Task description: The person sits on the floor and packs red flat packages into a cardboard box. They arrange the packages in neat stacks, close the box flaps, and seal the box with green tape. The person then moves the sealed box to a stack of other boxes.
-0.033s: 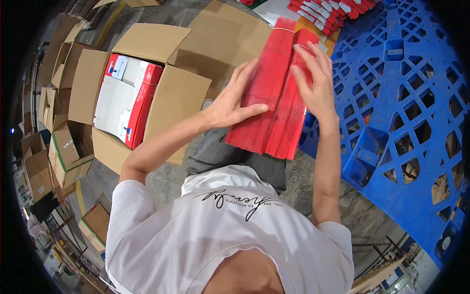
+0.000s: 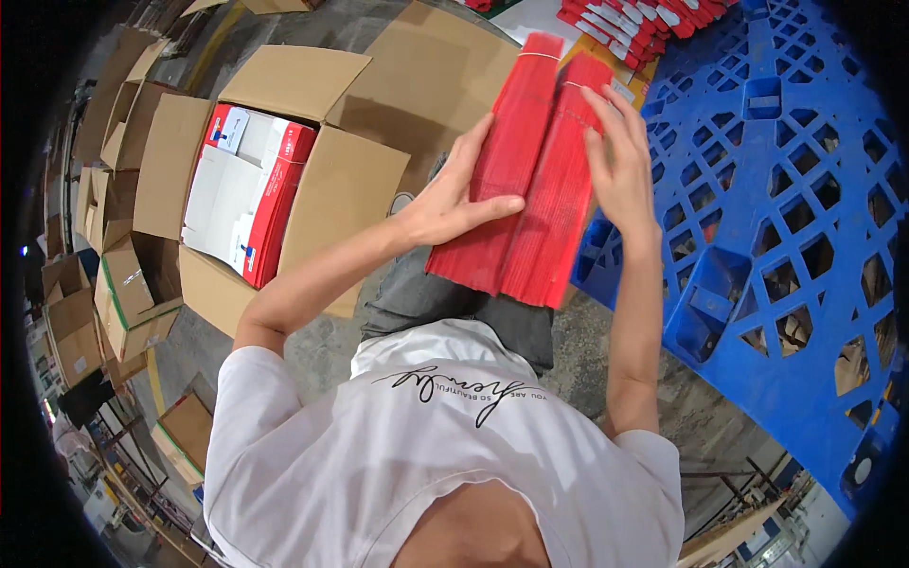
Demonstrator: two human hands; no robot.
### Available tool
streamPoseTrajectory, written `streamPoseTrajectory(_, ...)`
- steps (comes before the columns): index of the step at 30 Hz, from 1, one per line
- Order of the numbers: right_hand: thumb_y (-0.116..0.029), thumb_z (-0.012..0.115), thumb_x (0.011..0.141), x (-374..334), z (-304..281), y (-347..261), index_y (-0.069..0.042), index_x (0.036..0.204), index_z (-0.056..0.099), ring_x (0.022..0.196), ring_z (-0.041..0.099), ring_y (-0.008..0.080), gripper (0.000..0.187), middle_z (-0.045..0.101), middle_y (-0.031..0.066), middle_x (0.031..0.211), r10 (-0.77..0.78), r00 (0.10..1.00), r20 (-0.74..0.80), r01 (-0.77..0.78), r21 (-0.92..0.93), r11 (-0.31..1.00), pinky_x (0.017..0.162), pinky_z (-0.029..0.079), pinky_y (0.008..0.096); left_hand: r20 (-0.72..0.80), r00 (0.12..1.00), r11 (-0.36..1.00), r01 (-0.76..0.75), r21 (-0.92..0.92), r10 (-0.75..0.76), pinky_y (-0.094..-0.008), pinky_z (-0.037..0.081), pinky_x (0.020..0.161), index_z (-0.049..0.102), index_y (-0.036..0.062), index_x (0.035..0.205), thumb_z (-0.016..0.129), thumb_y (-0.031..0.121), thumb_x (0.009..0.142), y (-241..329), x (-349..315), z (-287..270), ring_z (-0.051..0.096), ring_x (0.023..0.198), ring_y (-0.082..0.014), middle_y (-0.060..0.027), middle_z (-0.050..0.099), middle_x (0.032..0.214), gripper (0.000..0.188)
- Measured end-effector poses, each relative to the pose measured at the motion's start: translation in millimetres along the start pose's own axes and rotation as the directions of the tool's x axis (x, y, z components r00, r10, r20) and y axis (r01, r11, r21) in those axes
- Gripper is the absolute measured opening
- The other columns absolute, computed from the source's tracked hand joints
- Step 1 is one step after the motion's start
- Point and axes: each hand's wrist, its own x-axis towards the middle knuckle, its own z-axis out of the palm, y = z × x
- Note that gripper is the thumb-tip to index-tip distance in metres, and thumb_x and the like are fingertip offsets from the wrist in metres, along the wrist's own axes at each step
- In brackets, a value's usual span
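Two bundles of flat red cardboard pieces lie side by side above my lap, the left bundle (image 2: 507, 161) and the right bundle (image 2: 554, 189). A thin pale band crosses each near its far end. My left hand (image 2: 459, 194) grips the left bundle by its outer side, thumb lying across the top. On the right bundle's outer side is my right hand (image 2: 620, 166), its fingers bent along the edge near the banded end and its palm partly off the cardboard. Whatever the fingers do underneath is hidden.
An open carton (image 2: 355, 213) at left holds red and white flat packages (image 2: 227, 194). A blue plastic pallet (image 2: 729, 312) with a lattice surface stands on the right. More red and white pieces (image 2: 615, 28) are piled at the far right. Other cartons (image 2: 137, 284) lie farther left.
The two bundles have shifted slightly left and spread a little wider on top. My right hand's fingers have slid outward toward the right bundle's edge; my left hand keeps its grip.
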Motion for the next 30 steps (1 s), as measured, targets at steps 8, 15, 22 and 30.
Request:
streamPoseTrajectory(8,-0.009,0.062,0.088,-17.5,-3.7,-2.1,-0.032,0.148,0.056,0.149,0.036,0.0339,0.065,0.04,0.0083,0.161,-0.259,0.886,0.385,0.425,-0.449,0.786,0.123,0.03,0.0538,-0.017,1.0,0.999,0.021,-0.029,-0.022,-0.0478,0.028,0.125,0.001,-0.006,0.161,0.09,0.046,0.076,-11.0,9.1,0.5,0.028,0.152,-0.0403,-0.0304,0.026,0.161,0.134)
streamPoseTrajectory(15,-0.002,0.055,0.087,-2.1,5.3,1.3,-0.014,0.129,0.064,0.15,0.036,0.0318,0.045,0.043,0.0063,0.161,-0.387,0.772,0.504,0.589,-0.339,0.733,0.124,0.029,0.0517,-0.062,0.897,0.896,0.43,-0.111,-0.438,-0.0406,0.042,0.115,0.026,0.0016,0.159,0.085,0.013,0.077,-34.4,3.4,-34.5,0.05,0.137,-0.0285,-0.021,0.049,0.15,0.102)
streamPoseTrajectory(22,0.001,0.075,0.062,23.9,3.0,-13.9,-0.007,0.108,0.059,0.117,0.057,0.0326,0.05,0.06,0.0123,0.108,-0.397,0.595,0.699,0.741,-0.285,0.608,0.118,0.037,0.0461,-0.136,0.815,0.805,0.503,-0.313,-0.563,-0.0382,0.054,0.097,0.065,-0.0032,0.123,0.087,0.009,0.07,-43.2,19.8,-26.8,0.069,0.106,-0.0262,-0.0163,0.073,0.114,0.059)
streamPoseTrajectory(30,0.003,0.073,0.056,76.8,-103.3,-127.6,-0.005,0.112,0.061,0.101,0.06,0.037,0.057,0.066,0.0144,0.107,-0.493,0.67,0.555,0.68,-0.193,0.708,0.091,0.045,0.045,-0.345,0.871,0.8,0.086,-0.593,-0.35,-0.0392,0.055,0.103,0.052,-0.0005,0.139,0.08,0.0,0.082,-27.3,-123.3,-114.2,0.066,0.117,-0.0211,-0.0127,0.067,0.128,0.064)
